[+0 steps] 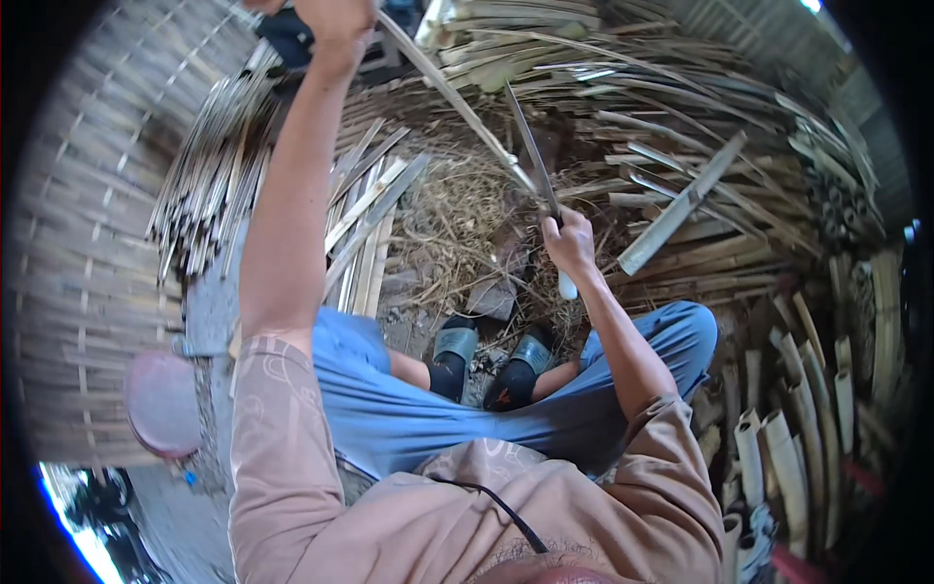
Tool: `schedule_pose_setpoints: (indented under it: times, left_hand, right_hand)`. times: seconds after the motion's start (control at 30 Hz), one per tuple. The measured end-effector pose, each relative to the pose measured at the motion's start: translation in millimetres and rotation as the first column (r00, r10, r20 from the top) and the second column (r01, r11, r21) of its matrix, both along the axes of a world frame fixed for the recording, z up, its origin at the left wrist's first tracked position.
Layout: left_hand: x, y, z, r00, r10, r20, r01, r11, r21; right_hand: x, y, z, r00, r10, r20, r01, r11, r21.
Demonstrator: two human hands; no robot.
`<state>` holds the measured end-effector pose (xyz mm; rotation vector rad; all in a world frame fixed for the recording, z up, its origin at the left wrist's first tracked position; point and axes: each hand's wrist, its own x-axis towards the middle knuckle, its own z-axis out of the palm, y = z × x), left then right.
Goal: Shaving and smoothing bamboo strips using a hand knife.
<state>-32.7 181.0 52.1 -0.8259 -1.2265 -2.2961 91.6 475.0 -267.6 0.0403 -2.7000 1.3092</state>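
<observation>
My left arm reaches far forward, and my left hand point(336, 18) is closed on the upper end of a long bamboo strip point(449, 92); the top edge of the picture cuts off part of this hand. The strip slants down to the right, its lower end close to the knife near my right hand. In my right hand point(570, 241), closed around the grip, is a long narrow-bladed knife point(530, 141) pointing up and away. A pale handle end point(567, 286) shows below the fist. Whether blade and strip touch, I cannot tell.
Bamboo shavings point(452, 214) cover the ground ahead of my sandalled feet point(452, 355). Split strips point(209, 175) lie bundled at left, others point(365, 243) nearer. Split bamboo point(686, 204) heaps at right, with tubes point(783, 457) at lower right. A woven wall point(88, 234) curves along the left.
</observation>
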Motion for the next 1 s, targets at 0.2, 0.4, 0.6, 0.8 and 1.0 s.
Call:
schedule_pose_setpoints:
  times: [0.2, 0.4, 0.6, 0.8, 1.0]
  left_hand:
    - [-45, 62, 40, 0.859, 0.502, -0.103, -0.512, 0.843, -0.162]
    - [-44, 126, 54, 0.922, 0.371, -0.108, -0.386, 0.9, -0.201]
    - [-71, 127, 55, 0.906, 0.373, -0.198, -0.406, 0.898, -0.168]
    - [-141, 79, 61, 0.968, 0.243, -0.065, -0.251, 0.908, -0.335]
    - [-153, 81, 63, 0.962, 0.258, -0.09, -0.273, 0.902, -0.334]
  right_hand:
    - [-11, 0, 108, 0.745, -0.264, -0.613, -0.187, 0.8, -0.571]
    - [-4, -9, -8, 0.934, -0.135, -0.332, 0.059, 0.972, -0.229]
    - [3, 8, -94, 0.817, -0.206, 0.539, 0.232, 0.972, 0.021]
    - [-25, 6, 31, 0.917, -0.184, -0.355, -0.035, 0.848, -0.528]
    - [-6, -21, 5, 0.783, -0.374, -0.497, 0.064, 0.843, -0.534]
